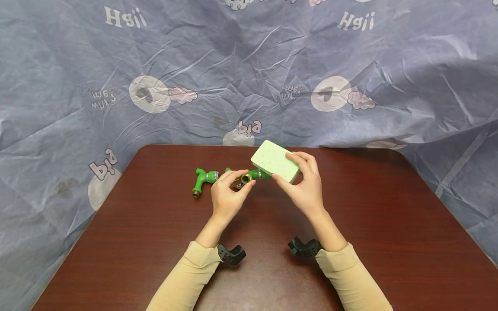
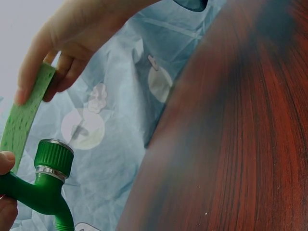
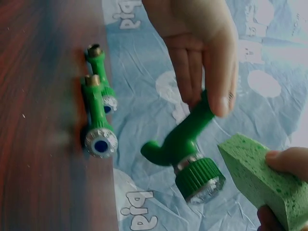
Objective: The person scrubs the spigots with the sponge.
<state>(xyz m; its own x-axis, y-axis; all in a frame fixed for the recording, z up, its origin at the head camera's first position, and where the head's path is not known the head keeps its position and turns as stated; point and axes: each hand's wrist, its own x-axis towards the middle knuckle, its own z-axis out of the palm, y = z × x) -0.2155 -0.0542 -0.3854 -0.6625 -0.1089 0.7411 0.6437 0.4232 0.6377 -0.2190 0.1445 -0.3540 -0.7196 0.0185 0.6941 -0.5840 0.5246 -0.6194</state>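
Observation:
In the head view my left hand [image 1: 227,196] pinches a green tap [image 1: 254,174] by its brass-threaded end, between thumb and fingers. The right wrist view shows that tap [image 3: 180,144] raised, its ribbed green collar pointing down toward the camera. My right hand [image 1: 307,190] grips a light green sponge [image 1: 274,160] by its right end, thumb below and fingers on top. Seen from the left wrist, the sponge [image 2: 24,120] is tilted on edge close beside the tap [image 2: 54,159]. The left hand's fingers partly hide the tap's threaded end.
Two more green taps lie on the dark red-brown table [image 1: 155,242]: one [image 1: 200,181] left of my left hand, the other [image 1: 228,169] mostly hidden behind it. A grey-blue printed cloth [image 1: 218,65] hangs behind the table's far edge. Black bands [image 1: 231,255] sit on both wrists.

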